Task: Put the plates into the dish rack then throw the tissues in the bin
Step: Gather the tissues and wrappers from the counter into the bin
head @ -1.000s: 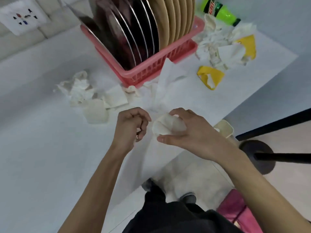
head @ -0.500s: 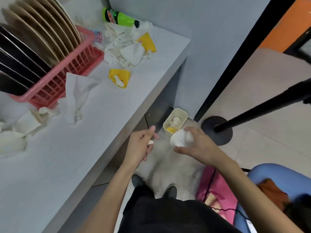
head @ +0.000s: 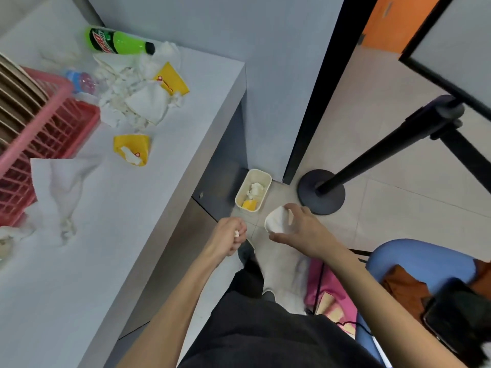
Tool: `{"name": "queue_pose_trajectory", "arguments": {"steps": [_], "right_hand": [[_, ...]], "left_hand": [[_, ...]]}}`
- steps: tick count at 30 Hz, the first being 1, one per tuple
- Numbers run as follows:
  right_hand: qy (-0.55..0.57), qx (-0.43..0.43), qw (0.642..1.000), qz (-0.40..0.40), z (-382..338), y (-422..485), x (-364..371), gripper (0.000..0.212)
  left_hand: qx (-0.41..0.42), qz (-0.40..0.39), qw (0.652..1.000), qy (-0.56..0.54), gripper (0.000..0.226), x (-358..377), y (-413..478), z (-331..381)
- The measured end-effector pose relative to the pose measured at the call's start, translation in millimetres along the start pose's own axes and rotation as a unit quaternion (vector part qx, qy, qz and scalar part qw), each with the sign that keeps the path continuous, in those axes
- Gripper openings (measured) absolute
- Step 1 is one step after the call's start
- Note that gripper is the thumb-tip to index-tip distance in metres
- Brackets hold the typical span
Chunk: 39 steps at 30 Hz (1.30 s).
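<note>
Left hand [head: 228, 236], right hand [head: 301, 231] with tissues [head: 276, 221] near bin [head: 259, 170]; stand base [head: 309, 193] beside.

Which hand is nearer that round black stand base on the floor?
Right. The right hand, holding a tissue, is just below-left of the base; the left hand, pinching a tissue scrap, is farther left, near the table.

A green soda bottle [head: 117, 43] lay on its side at the upper left, on the grey desk [head: 79, 261], a small clear bottle [head: 85, 82] below it in the frame. At right a black stand [head: 308, 192] rose from its round base on the tiled floor [head: 398, 208]. At lower right a blue chair [head: 414, 258] carried an orange cloth [head: 403, 285] and a black phone [head: 462, 322].
</note>
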State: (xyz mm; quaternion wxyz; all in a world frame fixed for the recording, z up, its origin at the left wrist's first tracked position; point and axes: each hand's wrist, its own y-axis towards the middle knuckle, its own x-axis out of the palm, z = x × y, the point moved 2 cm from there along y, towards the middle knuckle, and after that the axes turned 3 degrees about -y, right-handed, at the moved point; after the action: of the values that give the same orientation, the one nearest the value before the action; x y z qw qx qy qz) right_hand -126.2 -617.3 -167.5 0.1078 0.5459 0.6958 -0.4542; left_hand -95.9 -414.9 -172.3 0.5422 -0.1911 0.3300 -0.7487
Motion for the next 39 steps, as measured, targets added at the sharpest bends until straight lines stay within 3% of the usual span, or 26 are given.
{"name": "queue_pose_trajectory", "arguments": {"steps": [6,16,23,30,39], "right_hand": [[-0.011,0.02,1.0,-0.008,2,44,-14,0.086],[-0.046,0.095,0.99,-0.097,24,131,-23,0.09],[-0.113,0.061,0.987,-0.098,75,199,9,0.09],[-0.066,0.088,0.992,-0.065,142,284,60,0.094],[-0.029,0.033,0.997,-0.064,214,390,163,0.104]], "left_hand": [[0.03,0.022,0.999,-0.003,0.036,-8,50,27],[-0.008,-0.048,0.996,0.073,0.03,-7,155,59],[-0.067,-0.063,0.992,0.089,0.017,12,257,12],[-0.129,0.075,0.989,-0.015,0.011,17,380,-75],[-0.101,0.116,0.986,-0.07,0.028,6,552,-182]]}}
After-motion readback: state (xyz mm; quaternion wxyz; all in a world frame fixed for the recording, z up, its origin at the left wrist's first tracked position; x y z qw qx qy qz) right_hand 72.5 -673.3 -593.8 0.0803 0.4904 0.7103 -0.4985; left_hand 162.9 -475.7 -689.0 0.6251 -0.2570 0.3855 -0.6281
